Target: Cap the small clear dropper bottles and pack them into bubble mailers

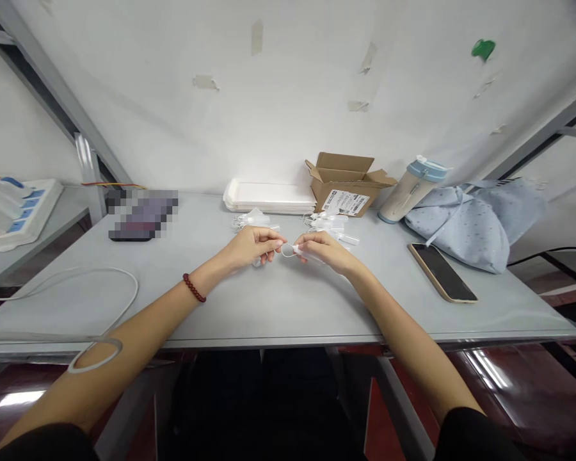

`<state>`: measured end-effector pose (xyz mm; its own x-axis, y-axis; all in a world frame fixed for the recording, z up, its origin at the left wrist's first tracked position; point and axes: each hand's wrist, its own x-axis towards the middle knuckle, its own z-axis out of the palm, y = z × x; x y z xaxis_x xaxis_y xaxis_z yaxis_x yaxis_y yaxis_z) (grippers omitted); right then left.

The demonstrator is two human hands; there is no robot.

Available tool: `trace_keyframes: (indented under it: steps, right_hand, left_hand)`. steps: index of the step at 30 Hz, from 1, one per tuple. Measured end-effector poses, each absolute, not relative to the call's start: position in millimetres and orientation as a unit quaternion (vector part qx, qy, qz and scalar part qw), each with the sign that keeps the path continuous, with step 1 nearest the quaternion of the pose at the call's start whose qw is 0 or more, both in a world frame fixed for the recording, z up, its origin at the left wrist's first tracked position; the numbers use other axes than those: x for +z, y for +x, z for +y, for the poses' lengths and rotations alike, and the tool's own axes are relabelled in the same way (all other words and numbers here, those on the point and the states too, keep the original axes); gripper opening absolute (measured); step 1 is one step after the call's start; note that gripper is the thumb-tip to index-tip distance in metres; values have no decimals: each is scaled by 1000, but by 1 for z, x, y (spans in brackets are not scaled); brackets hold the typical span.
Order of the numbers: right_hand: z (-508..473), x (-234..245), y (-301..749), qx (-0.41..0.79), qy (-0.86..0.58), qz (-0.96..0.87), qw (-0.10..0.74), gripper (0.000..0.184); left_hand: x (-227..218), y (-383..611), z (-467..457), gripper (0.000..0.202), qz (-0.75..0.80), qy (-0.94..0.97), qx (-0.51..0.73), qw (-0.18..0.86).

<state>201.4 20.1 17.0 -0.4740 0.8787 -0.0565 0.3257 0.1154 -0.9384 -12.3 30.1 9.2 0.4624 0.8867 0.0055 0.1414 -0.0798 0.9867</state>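
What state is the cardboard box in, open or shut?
Open: the cardboard box has its top flaps spread outward; what it holds cannot be told.

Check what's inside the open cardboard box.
Only the inner back flap of the cardboard box shows; its front wall, bearing a white label, hides any contents.

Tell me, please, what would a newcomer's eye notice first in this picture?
First, the left hand and right hand meeting at the middle of the grey table, both pinching a small white part. Behind them lie loose white pieces and an open cardboard box; a phone lies face up to the right.
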Motion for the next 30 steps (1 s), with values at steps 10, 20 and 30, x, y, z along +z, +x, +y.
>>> trace_keyframes:
  steps: [10, 20, 30]
  right_hand:
    - [21, 15, 201, 485, -433, -699, 297, 23]
    - [21, 14, 199, 496, -428, -696, 292, 22]
    - [22, 11, 199, 517, -405, -690, 305, 20]
  left_hand:
    - [16, -11, 26, 21, 412, 645, 336, 549]
    - [13, -12, 29, 29, 396, 636, 335, 571]
    - [13, -13, 27, 25, 390, 647, 331, 565]
